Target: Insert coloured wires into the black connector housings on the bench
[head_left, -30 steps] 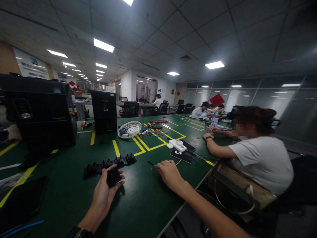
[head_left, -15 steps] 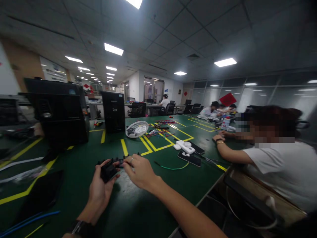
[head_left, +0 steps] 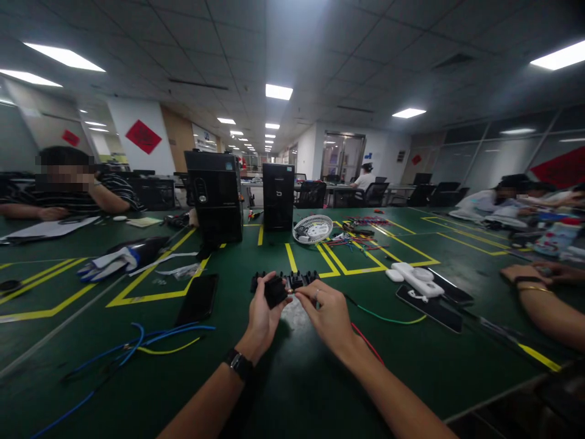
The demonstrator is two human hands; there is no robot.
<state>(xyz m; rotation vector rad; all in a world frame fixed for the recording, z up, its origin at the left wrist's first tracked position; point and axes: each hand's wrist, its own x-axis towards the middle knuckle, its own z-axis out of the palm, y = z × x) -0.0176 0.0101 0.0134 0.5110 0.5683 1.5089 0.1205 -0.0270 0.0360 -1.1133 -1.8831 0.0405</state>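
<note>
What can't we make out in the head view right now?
All in the head view:
What, if anything, the right hand pinches: too small and blurred.
Underside of the black block: hidden by the left hand.
Ends of the red wire: hidden by the right forearm.
Rest of the co-worker's forearm: cut off by the right edge.

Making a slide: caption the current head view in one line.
Left hand holds a black block, right hand close beside it, over a green table.
</note>
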